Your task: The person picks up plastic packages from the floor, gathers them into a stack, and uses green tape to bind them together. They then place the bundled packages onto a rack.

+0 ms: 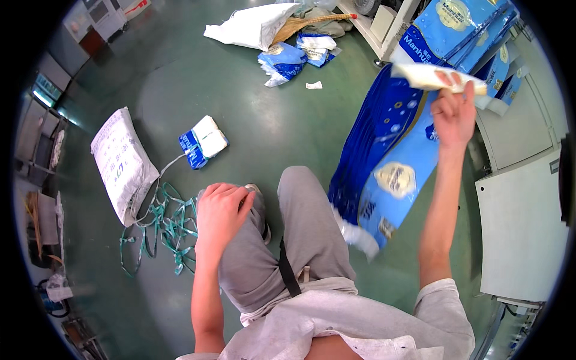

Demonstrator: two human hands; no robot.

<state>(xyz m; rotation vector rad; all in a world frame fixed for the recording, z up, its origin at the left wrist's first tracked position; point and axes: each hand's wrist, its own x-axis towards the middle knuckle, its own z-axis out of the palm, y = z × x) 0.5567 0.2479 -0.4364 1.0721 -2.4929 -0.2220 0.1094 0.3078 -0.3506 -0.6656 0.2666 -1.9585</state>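
Note:
My right hand point(453, 120), raised at the right, has its fingers closed on the whitish top end of a stack of blue plastic packaging bags point(414, 162). The stack hangs slanting down from it to the left, dark blue folded edges on one side and a light blue printed face on the other. Its white lower end is slightly blurred. My left hand point(223, 207) lies flat over my left knee, fingers stretched out and holding nothing. Left of that knee is a tangle of green strapping point(174, 225) on the floor.
A white sack point(123, 165) and a small blue-and-white bundle point(204, 142) lie on the green floor at left. Ahead are another white sack point(252, 25), a straw broom point(294, 25) and crumpled blue bags point(282, 62). More blue bags point(456, 27) and a pale cabinet point(522, 228) stand at right.

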